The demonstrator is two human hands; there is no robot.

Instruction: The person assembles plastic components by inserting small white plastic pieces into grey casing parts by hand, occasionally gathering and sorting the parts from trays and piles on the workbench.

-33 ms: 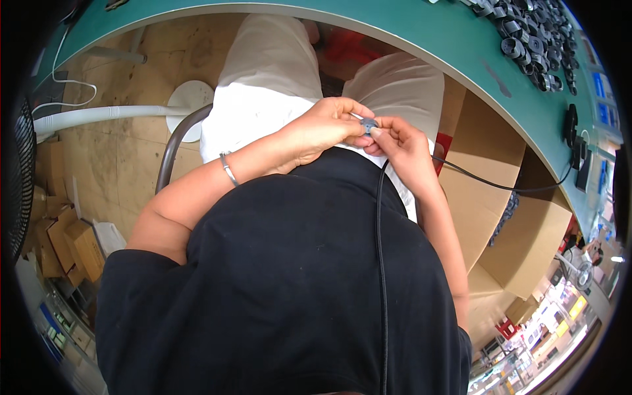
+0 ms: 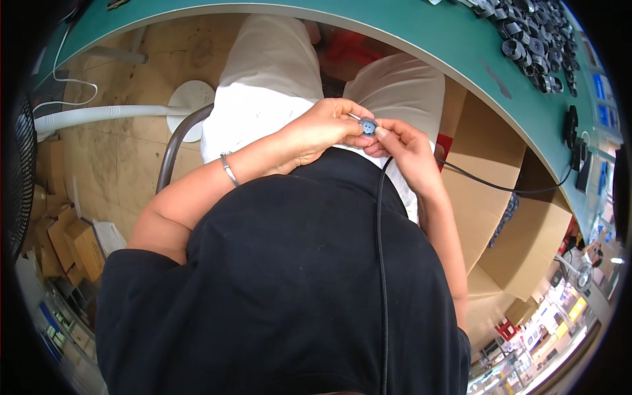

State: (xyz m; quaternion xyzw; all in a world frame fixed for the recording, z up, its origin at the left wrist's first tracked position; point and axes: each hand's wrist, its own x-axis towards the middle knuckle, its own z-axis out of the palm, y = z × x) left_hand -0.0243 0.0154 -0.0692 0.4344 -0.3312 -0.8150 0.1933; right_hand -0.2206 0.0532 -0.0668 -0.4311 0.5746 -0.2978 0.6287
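Over my lap, my left hand (image 2: 327, 126) pinches a small round grey-blue piece (image 2: 368, 127) between thumb and fingers. Dark dots, perhaps holes, mark the face of the piece; its exact kind I cannot tell. My right hand (image 2: 406, 146) is closed at the right edge of the same piece, thumb and forefinger against it. The other right fingers curl beneath, partly hidden. A black cable (image 2: 380, 243) runs down over my dark shirt from near the right hand.
A green table (image 2: 421, 29) curves ahead, with a heap of dark grey curled parts (image 2: 536, 46) at its right. Open cardboard boxes (image 2: 487, 171) stand to the right below it. At left are a curved chair arm (image 2: 172, 150), a pale pole (image 2: 112, 118) and a black fan guard (image 2: 20, 178).
The right thumb has drawn back slightly to the right, uncovering more of the round piece's dotted face. The left hand has barely moved.
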